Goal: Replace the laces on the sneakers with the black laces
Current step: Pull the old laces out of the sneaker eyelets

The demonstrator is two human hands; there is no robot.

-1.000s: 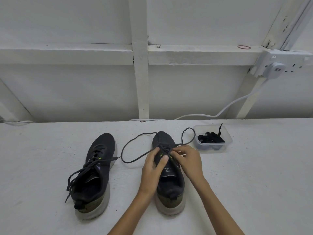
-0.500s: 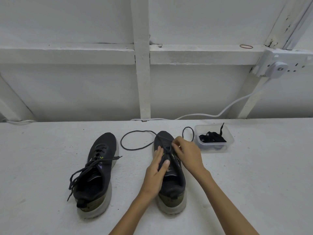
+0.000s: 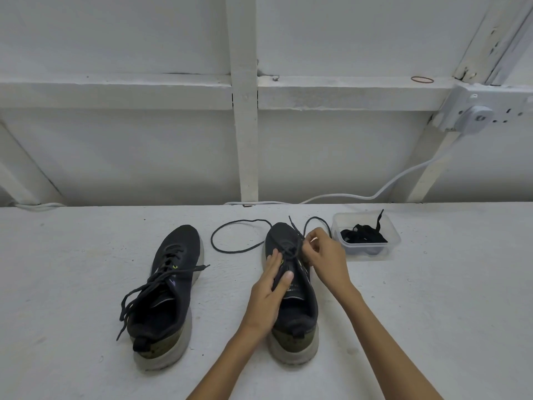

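Observation:
Two dark sneakers with pale soles stand toes-away on the white table. The left sneaker [image 3: 170, 287] keeps its dark lace, loosened and trailing off both sides. On the right sneaker [image 3: 294, 301] my left hand [image 3: 271, 287] rests with straight fingers along the left eyelet row and thumb on the tongue. My right hand [image 3: 326, 258] pinches the dark lace [image 3: 230, 249] near the upper eyelets. That lace loops out over the table to the left of the toe, and one end sticks up past the toe. Black laces [image 3: 363, 235] lie bundled in a clear tub [image 3: 395, 241] at right.
A white boarded wall with timber battens rises right behind the table. A socket with a plug [image 3: 473, 116] sits at upper right, its white cable [image 3: 375, 194] running down along the table's back edge. A rubber band [image 3: 422, 79] lies on the ledge.
The loop left of the toe has shrunk as lace was drawn through, and the right-hand loop has tightened. My right hand rose slightly toward the toe; a lace tip now sticks up.

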